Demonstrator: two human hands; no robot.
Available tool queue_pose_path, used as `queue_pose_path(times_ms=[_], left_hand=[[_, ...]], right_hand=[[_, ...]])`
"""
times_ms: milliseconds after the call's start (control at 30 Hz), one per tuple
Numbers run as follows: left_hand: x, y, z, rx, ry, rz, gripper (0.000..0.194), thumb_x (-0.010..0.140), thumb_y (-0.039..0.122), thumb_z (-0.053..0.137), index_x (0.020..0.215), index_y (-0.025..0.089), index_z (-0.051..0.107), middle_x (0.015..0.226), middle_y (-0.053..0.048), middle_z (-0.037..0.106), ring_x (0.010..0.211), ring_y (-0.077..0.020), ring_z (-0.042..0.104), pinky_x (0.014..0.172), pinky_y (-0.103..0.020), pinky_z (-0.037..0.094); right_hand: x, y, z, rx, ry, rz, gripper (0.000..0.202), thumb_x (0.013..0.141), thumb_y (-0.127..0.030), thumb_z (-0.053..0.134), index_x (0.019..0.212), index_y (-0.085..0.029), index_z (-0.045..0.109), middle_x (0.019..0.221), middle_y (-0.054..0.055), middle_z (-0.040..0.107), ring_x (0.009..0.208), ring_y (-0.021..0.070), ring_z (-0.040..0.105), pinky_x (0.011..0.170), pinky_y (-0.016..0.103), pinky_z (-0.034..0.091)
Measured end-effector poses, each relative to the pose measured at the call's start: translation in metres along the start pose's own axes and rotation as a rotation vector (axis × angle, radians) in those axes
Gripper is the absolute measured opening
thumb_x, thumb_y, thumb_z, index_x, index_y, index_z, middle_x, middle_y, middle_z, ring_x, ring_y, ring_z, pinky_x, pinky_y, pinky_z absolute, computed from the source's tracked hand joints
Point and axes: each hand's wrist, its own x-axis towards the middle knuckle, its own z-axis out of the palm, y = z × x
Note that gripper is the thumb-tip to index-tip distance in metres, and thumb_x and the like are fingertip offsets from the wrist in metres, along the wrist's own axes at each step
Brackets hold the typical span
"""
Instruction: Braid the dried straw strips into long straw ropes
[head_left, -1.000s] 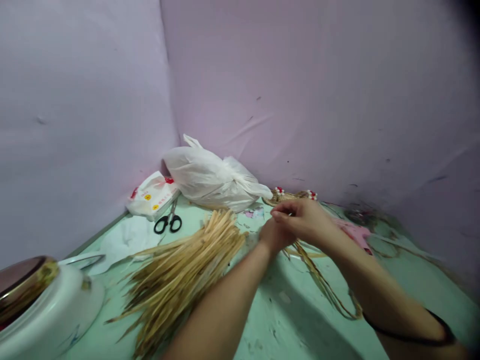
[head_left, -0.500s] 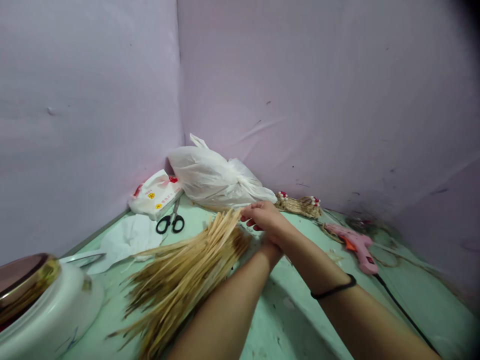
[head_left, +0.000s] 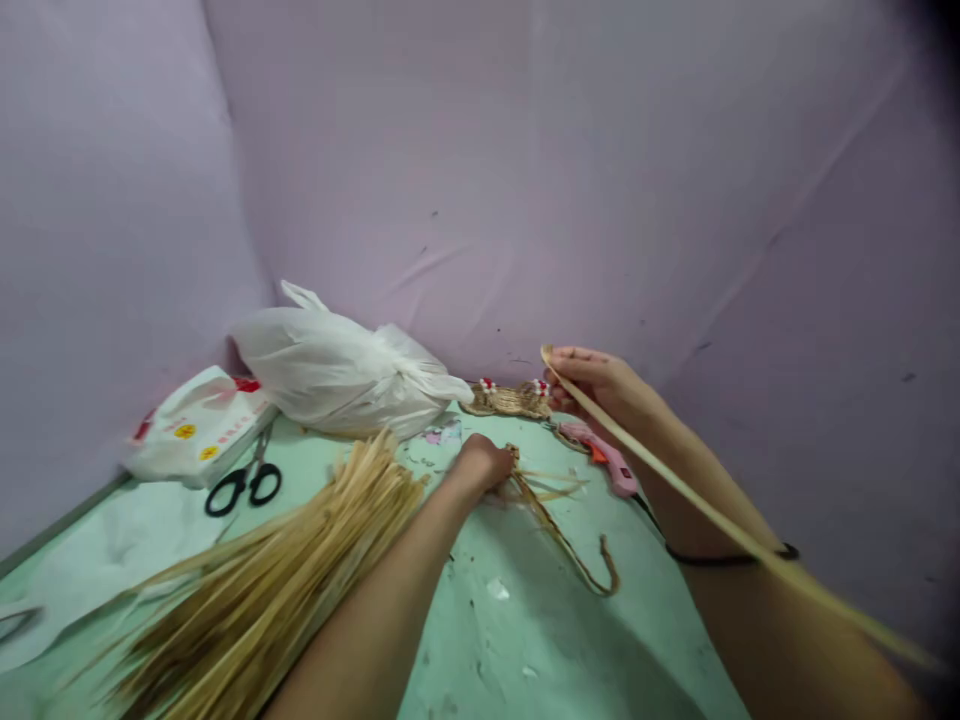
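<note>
My right hand (head_left: 596,380) is raised near the wall, its fingers pinched on one end of a long pale dried-leaf strip (head_left: 675,475). The strip runs down across my right forearm to the lower right. Low over the table, my left hand (head_left: 487,462) is closed on a braided straw cord (head_left: 559,535), whose tail bends into a hook on the table. A few thin strands stick out beside that hand. To the left of my left forearm lies a large bundle of dried leaf strips (head_left: 300,570), partly covered by the arm.
Black-handled scissors (head_left: 244,485), a tissue pack (head_left: 199,425) and white paper (head_left: 112,560) are at the left. A tied white plastic bag (head_left: 345,370) leans in the corner. A woven piece with red-white beads (head_left: 510,400) and a pink glue gun (head_left: 611,460) sit behind my hands.
My right hand has moved up and right from the bundle, drawing out one strip. My left hand, hidden before, now shows with the braided cord. The view has turned right.
</note>
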Motion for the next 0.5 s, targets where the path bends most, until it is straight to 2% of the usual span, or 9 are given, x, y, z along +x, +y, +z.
queue_pose_path(times_ms=[67,133,233,333,400,500], left_hand=[[-0.001,0.003,0.001,0.004,0.008,-0.037,0.012,0.063,0.014,0.059,0.055,0.011,0.051,0.039,0.001,0.041,0.041,-0.0096,0.041,0.039,-0.021,0.026],[-0.004,0.006,0.0,0.0,-0.005,-0.069,0.015,0.06,0.011,0.056,0.049,0.013,0.047,0.032,0.004,0.035,0.033,-0.0072,0.033,0.036,-0.021,0.021],[-0.01,0.012,-0.001,0.0,-0.034,-0.087,0.018,0.059,0.01,0.053,0.045,0.014,0.043,0.03,0.005,0.032,0.029,-0.0048,0.026,0.035,-0.02,0.017],[-0.013,0.014,-0.003,0.011,-0.054,-0.095,0.021,0.059,0.01,0.051,0.043,0.015,0.039,0.029,0.006,0.029,0.027,-0.0039,0.022,0.035,-0.02,0.014],[-0.012,0.015,-0.003,0.013,-0.072,-0.095,0.023,0.059,0.01,0.051,0.042,0.016,0.037,0.029,0.006,0.029,0.027,-0.0037,0.021,0.035,-0.02,0.013],[-0.011,0.014,-0.003,0.005,-0.093,-0.088,0.024,0.059,0.01,0.05,0.042,0.016,0.036,0.031,0.006,0.029,0.028,-0.0034,0.02,0.035,-0.02,0.013]], right_hand=[[-0.005,0.018,-0.023,-0.296,0.026,-0.026,0.01,0.067,-0.025,0.054,0.07,-0.015,0.055,0.055,-0.001,0.053,0.046,0.0084,0.047,0.047,0.02,0.037],[-0.008,0.041,-0.033,-0.607,-0.029,-0.054,0.009,0.066,-0.022,0.055,0.066,-0.014,0.057,0.055,0.0,0.055,0.05,0.0099,0.049,0.049,0.02,0.036],[-0.01,0.069,-0.028,-0.964,-0.072,-0.13,0.014,0.069,-0.023,0.052,0.071,-0.015,0.063,0.061,0.003,0.061,0.056,0.0122,0.052,0.052,0.021,0.034],[-0.009,0.08,-0.015,-1.222,-0.026,-0.172,0.02,0.072,-0.019,0.047,0.079,-0.019,0.066,0.072,0.005,0.066,0.066,0.0147,0.056,0.057,0.023,0.034],[-0.009,0.081,-0.01,-1.33,-0.033,-0.195,0.023,0.072,-0.019,0.046,0.082,-0.021,0.067,0.077,0.006,0.067,0.07,0.0166,0.057,0.06,0.024,0.034],[-0.011,0.082,-0.008,-1.359,-0.102,-0.217,0.025,0.074,-0.024,0.046,0.085,-0.025,0.067,0.081,0.005,0.068,0.073,0.0178,0.058,0.061,0.025,0.034]])
